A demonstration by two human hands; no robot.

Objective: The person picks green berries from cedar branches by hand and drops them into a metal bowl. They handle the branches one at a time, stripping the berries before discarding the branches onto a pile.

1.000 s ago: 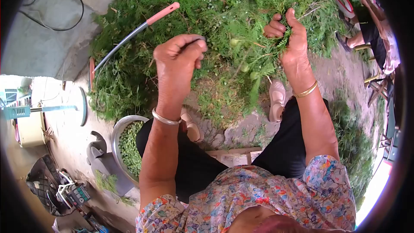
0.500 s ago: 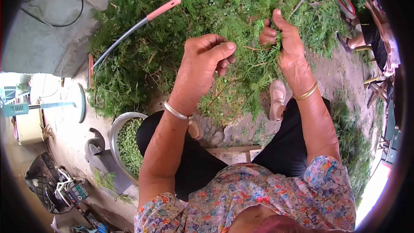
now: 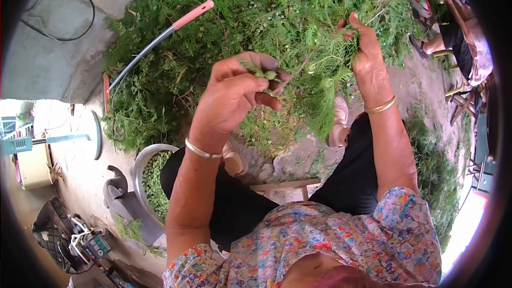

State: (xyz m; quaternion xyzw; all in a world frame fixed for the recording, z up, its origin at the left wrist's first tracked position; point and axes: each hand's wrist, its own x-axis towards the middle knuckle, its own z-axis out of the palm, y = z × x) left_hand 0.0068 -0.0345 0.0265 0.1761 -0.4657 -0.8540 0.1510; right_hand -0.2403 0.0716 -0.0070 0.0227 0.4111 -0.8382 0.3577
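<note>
Between the thumb and fingers of my left hand (image 3: 226, 93) is a small green cone (image 3: 270, 75) with a bit of leafy sprig. My right hand (image 3: 367, 48), higher and to the right, is closed around a feathery evergreen branch (image 3: 322, 104) that hangs down toward the left. Its fingers are partly hidden by the foliage. Beyond both hands spreads a large heap of cut evergreen branches (image 3: 224, 37), with small pale green cones among the leaves. Beside my left knee stands a metal basin (image 3: 137, 173) filled with green cones (image 3: 156, 181).
A curved grey tube with a pink end (image 3: 193, 13) lies across the heap's left side. A fan (image 3: 95, 136) stands at the left, above a bag and tools (image 3: 88, 240). Another person's leg (image 3: 433, 46) shows at the right.
My left hand has moved left and down, turning to show a green cone in its fingers. My right hand has shifted slightly right, still holding the branch. The view has shifted a little.
</note>
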